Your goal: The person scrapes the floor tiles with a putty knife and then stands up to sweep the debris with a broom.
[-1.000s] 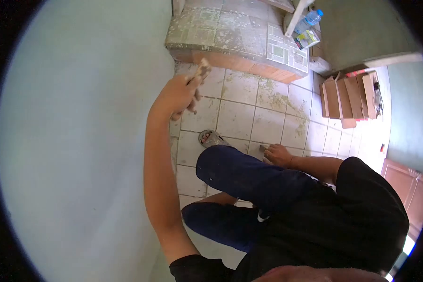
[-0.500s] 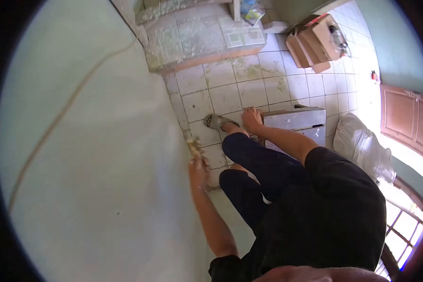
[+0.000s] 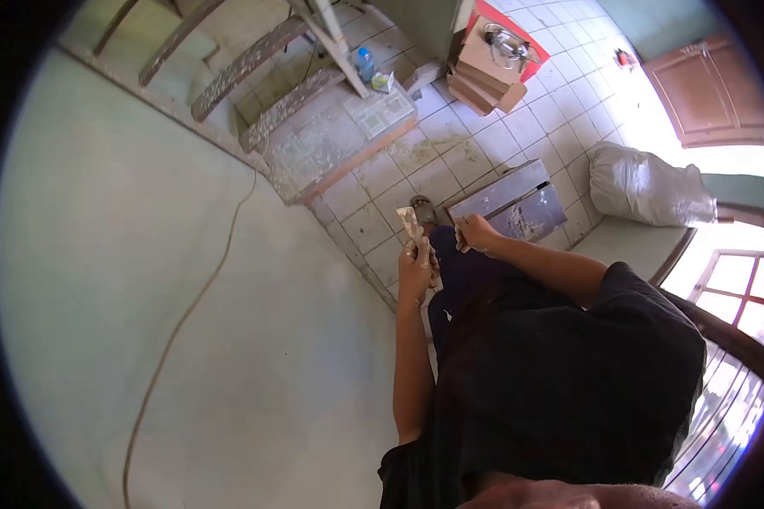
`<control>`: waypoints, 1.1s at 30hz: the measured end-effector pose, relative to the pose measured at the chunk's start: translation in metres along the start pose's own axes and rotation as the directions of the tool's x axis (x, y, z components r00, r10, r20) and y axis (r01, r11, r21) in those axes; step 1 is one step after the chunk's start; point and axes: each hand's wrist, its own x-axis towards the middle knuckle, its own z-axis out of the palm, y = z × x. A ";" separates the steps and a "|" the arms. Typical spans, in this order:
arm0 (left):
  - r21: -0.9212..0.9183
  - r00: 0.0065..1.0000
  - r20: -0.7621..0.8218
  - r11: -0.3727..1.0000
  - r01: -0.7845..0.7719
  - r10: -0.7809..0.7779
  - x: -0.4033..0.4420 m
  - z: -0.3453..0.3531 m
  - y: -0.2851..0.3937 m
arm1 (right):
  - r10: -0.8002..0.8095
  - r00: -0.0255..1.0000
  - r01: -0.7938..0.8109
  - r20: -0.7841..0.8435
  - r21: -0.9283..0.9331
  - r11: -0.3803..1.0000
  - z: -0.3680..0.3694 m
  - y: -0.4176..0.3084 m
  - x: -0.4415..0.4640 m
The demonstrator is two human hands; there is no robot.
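Observation:
My left hand (image 3: 416, 270) is closed on a putty-smeared scraper (image 3: 409, 222), its flat end pointing away from me above the tiled floor (image 3: 373, 227). Pale smears mark the fingers. Close by on the right, my right hand (image 3: 477, 233) has curled fingers beside a small grey-topped wooden stand (image 3: 526, 204); what it holds, if anything, is too small to make out. Along my left side runs a pale green wall (image 3: 272, 339) with a thin cord-like line (image 3: 182, 322) across it.
A splattered tiled step (image 3: 331, 140) lies ahead, with a blue bottle (image 3: 364, 64) and stair treads (image 3: 246, 72) beyond. A cardboard box (image 3: 488, 72) stands farther off. On the right are a white sack (image 3: 645, 185), a brown door panel (image 3: 709, 93) and a barred window (image 3: 734, 284).
My left hand has come away from the wall's foot with the scraper, nearer my right hand. My right hand has drawn back towards my body. I stand higher, and the view has turned.

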 end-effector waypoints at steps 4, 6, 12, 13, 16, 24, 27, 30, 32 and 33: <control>0.197 0.990 0.138 0.980 -0.016 -0.011 0.010 0.012 0.039 | 0.017 0.999 -0.002 -0.050 0.289 0.957 -0.021 -0.010 -0.009; 0.313 0.979 0.181 0.949 0.031 -0.091 0.016 0.021 0.055 | 0.001 0.994 0.041 -0.113 0.367 0.929 -0.032 -0.009 -0.010; 0.447 0.944 0.307 0.894 -0.028 -0.124 0.041 0.031 0.076 | 0.058 0.968 0.077 -0.244 0.506 0.859 -0.058 -0.021 -0.018; 0.450 0.944 0.289 0.893 0.012 -0.158 0.037 0.034 0.085 | 0.080 0.964 0.083 -0.252 0.575 0.814 -0.060 -0.018 -0.014; 0.437 0.931 0.324 0.899 0.013 -0.170 0.042 0.030 0.094 | 0.094 0.943 0.081 -0.318 0.495 0.865 -0.073 -0.019 -0.012; 0.526 0.907 0.377 0.850 -0.042 -0.189 0.046 0.020 0.113 | 0.245 0.865 0.119 -0.438 0.653 0.748 -0.089 0.048 -0.004; 0.493 0.850 0.497 0.863 -0.109 -0.176 0.055 0.034 0.119 | 0.261 0.838 0.266 -0.480 0.776 0.572 -0.086 0.042 -0.035; 0.511 0.819 0.550 0.842 -0.172 -0.166 0.062 0.053 0.122 | 0.172 0.863 0.337 -0.475 0.796 0.503 -0.083 0.050 -0.058; 0.505 0.801 0.572 0.846 -0.172 -0.179 0.064 0.065 0.126 | 0.153 0.873 0.359 -0.464 0.821 0.444 -0.080 0.053 -0.066; 0.525 0.777 0.596 0.830 -0.187 -0.202 0.067 0.070 0.127 | 0.148 0.868 0.384 -0.474 0.829 0.407 -0.079 0.056 -0.068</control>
